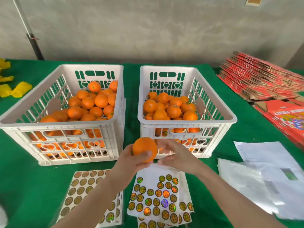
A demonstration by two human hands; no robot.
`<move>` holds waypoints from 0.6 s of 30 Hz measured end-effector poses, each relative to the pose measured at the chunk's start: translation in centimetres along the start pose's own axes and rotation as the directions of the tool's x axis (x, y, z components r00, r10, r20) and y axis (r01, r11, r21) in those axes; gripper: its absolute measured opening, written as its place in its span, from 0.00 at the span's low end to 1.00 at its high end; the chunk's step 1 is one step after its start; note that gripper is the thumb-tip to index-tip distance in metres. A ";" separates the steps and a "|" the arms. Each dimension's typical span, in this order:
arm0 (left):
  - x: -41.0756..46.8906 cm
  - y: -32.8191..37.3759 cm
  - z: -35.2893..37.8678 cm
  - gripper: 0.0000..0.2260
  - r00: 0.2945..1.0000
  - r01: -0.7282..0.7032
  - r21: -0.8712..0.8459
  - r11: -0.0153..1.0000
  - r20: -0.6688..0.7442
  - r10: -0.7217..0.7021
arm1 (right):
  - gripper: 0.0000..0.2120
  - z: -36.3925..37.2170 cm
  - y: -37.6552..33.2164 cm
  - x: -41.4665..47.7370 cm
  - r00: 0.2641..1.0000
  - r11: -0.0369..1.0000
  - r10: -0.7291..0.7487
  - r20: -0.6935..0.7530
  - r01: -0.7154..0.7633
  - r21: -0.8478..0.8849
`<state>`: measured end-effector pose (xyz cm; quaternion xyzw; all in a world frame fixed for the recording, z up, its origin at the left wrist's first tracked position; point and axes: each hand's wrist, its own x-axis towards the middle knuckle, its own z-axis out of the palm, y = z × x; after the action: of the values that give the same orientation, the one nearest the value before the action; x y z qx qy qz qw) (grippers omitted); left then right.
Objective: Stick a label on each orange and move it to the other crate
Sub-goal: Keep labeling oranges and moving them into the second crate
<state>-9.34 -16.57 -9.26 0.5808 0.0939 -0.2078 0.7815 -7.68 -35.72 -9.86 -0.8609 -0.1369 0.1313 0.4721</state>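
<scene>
Held up in the left hand [131, 161], thumb and fingers curled round it: one orange [144, 149], in the air just before the near wall of the right crate [213, 122] and above the label sheets [158, 195]. Just right of the fruit, touching it or almost, the right hand [174, 155], fingers loosely bent and blurred; not possible to tell whether pinching a label or holding nothing.

Probably the sticking step. Keep the orange steady in the left palm and turn a smooth part of the peel toward the right hand. Lay the label flat, press from the middle outward with one fingertip, and avoid the stem dimple. Check that no edge lifts. Only then lower the fruit gently among the labelled oranges [173, 111] in the right crate, never back into the left crate [57, 125].
</scene>
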 end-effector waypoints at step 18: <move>0.2 -4.7 -3.4 0.31 0.993 0.073 0.231 0.970 0.076 -0.093 | 0.09 1.8 5.7 -0.2 0.990 0.988 0.143 0.004 -0.142 -0.058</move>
<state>-10.88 -14.53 -14.51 0.6524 0.0597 -0.2746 0.7039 -7.86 -37.31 -15.65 -0.8812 -0.0807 0.1641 0.4360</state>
